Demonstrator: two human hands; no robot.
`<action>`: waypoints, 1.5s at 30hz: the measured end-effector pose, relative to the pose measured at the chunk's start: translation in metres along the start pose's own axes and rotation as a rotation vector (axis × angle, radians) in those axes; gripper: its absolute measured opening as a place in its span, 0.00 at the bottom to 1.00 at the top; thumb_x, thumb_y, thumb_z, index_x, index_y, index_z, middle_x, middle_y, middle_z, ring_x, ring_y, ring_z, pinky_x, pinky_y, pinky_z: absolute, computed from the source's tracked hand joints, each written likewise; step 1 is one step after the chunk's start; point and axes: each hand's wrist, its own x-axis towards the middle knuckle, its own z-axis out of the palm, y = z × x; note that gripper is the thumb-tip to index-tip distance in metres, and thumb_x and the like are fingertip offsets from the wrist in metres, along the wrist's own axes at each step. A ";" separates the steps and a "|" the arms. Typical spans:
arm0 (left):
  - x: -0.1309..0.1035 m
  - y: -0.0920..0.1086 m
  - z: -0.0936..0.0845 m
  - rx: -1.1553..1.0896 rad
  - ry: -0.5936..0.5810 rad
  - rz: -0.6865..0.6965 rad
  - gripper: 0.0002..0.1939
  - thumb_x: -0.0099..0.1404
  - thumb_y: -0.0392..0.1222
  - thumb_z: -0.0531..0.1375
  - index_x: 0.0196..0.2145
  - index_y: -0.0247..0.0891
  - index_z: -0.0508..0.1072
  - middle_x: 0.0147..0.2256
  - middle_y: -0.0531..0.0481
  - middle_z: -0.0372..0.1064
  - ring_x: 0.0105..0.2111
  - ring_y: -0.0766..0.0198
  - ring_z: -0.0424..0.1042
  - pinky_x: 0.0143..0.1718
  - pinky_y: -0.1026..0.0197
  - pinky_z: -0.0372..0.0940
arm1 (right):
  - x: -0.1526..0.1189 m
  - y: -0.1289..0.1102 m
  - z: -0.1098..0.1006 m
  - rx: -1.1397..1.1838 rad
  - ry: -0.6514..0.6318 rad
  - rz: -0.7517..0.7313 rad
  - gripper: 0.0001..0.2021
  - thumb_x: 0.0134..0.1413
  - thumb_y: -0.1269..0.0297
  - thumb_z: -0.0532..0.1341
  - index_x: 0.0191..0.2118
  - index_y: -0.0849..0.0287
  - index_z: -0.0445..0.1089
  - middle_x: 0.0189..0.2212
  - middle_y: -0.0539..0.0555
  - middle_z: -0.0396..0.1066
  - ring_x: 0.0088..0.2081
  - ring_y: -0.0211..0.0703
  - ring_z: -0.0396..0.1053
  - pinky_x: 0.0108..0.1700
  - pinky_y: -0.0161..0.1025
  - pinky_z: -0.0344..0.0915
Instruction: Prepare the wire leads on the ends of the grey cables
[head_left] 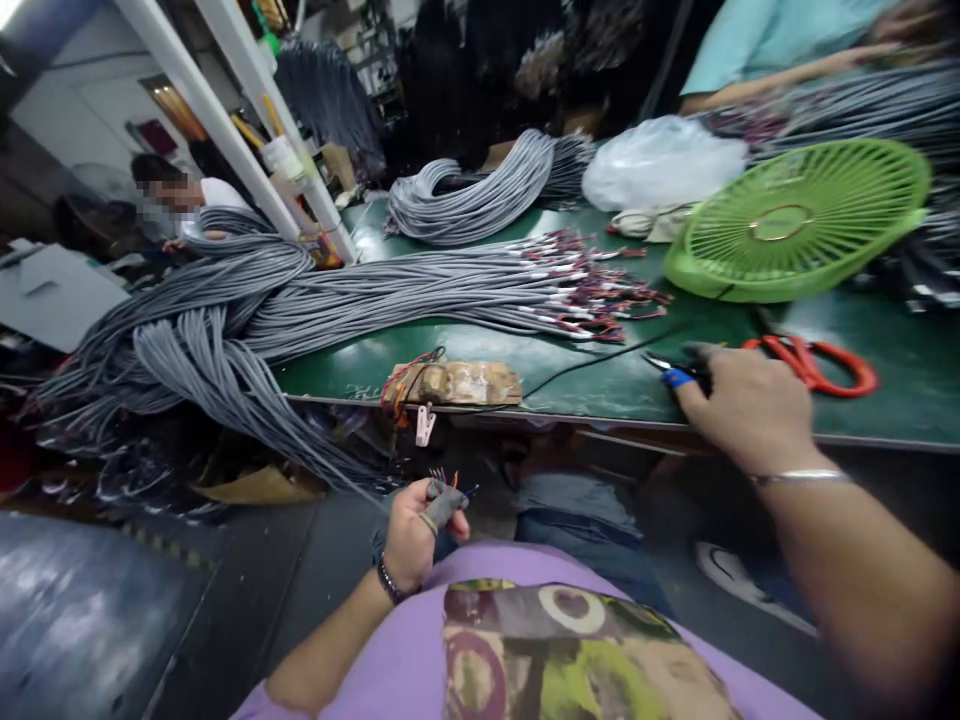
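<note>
My left hand (421,525), with grey coverings on its fingertips, is closed on the end of a grey cable. Thin coloured wires (448,480) fan out of that end above the fingers. On the right, my right hand (750,400) rests at the green tabletop, fingers closed around a small tool with a pointed metal tip (658,361). Most of this tool is hidden under the hand, so its kind cannot be told. Blue tape wraps the thumb. Just beyond the hand lie red-handled scissors (814,362).
Long grey cables (420,290) with stripped ends lie across the table and hang off its left side. Behind them are a coiled cable bundle (472,195), a plastic bag (664,165) and a green fan grille (802,225). A wooden block (480,382) with wires sits at the front edge. Two other people work nearby.
</note>
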 end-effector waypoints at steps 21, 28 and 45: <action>0.003 -0.019 -0.033 0.028 0.115 0.074 0.13 0.59 0.47 0.61 0.24 0.35 0.70 0.19 0.51 0.70 0.20 0.66 0.68 0.25 0.64 0.63 | -0.079 -0.238 0.016 1.453 -1.082 0.062 0.09 0.48 0.60 0.63 0.26 0.59 0.66 0.19 0.48 0.68 0.23 0.35 0.62 0.27 0.33 0.61; 0.004 -0.022 -0.046 0.024 0.177 0.092 0.13 0.60 0.48 0.60 0.26 0.35 0.70 0.19 0.52 0.70 0.20 0.66 0.68 0.25 0.65 0.63 | -0.086 -0.260 0.026 1.539 -1.102 0.144 0.08 0.45 0.65 0.63 0.23 0.59 0.64 0.15 0.46 0.66 0.20 0.35 0.62 0.25 0.32 0.60; 0.010 -0.018 -0.056 0.086 0.034 0.002 0.15 0.58 0.51 0.62 0.24 0.35 0.70 0.18 0.51 0.70 0.19 0.66 0.68 0.25 0.64 0.64 | -0.107 -0.274 0.043 1.584 -0.968 0.472 0.05 0.43 0.67 0.62 0.23 0.59 0.65 0.16 0.46 0.65 0.18 0.33 0.61 0.23 0.31 0.58</action>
